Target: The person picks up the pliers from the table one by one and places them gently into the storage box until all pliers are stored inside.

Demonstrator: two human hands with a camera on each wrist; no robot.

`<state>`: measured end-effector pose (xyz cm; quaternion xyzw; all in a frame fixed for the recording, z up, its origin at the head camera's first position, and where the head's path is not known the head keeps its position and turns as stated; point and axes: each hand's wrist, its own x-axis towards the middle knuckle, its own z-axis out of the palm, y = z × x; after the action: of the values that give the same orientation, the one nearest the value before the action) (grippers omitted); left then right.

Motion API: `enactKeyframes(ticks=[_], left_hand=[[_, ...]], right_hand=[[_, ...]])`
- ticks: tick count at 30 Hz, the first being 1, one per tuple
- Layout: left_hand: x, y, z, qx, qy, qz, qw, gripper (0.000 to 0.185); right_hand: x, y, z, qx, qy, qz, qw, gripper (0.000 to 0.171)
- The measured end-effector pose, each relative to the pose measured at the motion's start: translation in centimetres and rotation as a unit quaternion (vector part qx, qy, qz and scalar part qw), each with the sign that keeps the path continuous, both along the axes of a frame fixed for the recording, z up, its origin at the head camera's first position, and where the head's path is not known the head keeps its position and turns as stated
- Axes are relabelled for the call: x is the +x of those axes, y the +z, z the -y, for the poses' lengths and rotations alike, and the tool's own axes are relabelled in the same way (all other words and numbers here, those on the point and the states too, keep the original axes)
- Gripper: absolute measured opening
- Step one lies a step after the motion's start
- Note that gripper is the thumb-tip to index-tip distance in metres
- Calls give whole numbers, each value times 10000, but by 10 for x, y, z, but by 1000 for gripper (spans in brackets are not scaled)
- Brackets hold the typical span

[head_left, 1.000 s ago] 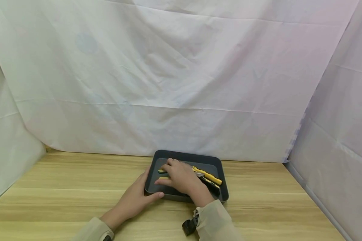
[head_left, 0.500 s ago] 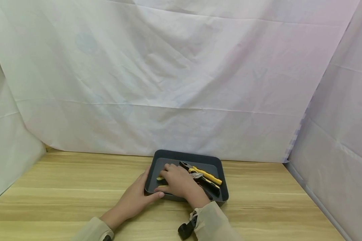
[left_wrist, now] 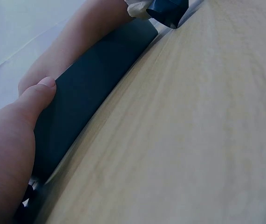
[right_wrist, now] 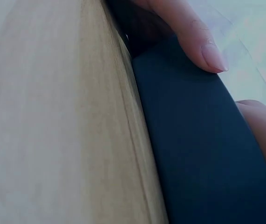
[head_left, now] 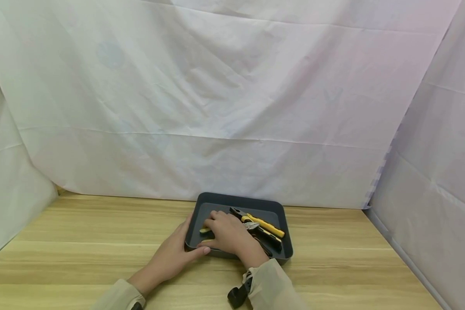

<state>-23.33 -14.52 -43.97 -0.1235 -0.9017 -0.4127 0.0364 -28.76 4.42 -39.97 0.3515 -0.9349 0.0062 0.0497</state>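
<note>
A dark grey tray (head_left: 280,215) sits on the wooden table (head_left: 81,241) near the back cloth. My left hand (head_left: 174,256) grips its front-left corner, with the thumb (left_wrist: 39,91) pressed on the front wall (left_wrist: 95,79). Inside the tray my right hand (head_left: 226,232) curls its fingers over a small yellow-and-black tool (head_left: 205,231), which it mostly hides. Yellow-and-black pliers (head_left: 263,228) lie in the tray just right of that hand. In the right wrist view the tray wall (right_wrist: 202,149) fills the frame with a thumb tip (right_wrist: 207,51) on it.
White cloth (head_left: 232,107) hangs behind the table and down both sides. The tray's far rim stands close to the back cloth. Bare wood stretches left and right of the tray. A black wrist camera (head_left: 238,295) hangs under my right sleeve.
My right hand has drawn back toward the tray's near side with the small tool, uncovering the pliers' head. The left hand and the tray have stayed put.
</note>
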Motion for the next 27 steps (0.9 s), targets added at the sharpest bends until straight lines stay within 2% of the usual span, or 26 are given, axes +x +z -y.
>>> enactKeyframes(ticks=[9,17,22,27], left_hand=[[-1,-2,-1,-34,-48,30,10000,109],[0,-3,1,-188,14,135,9997,110],[-2,0,2,-99,-40,161,9998,109],[-4,1,6,-115,37,113,9999,109]], right_hand=[[3,4,-3,-111,-154,397,9990,54],[9,21,-4,-197,-326,706,9968,56],[14,37,-9,-217,-419,467,9978,57],[21,44,-14,-403,-212,135,9989,57]])
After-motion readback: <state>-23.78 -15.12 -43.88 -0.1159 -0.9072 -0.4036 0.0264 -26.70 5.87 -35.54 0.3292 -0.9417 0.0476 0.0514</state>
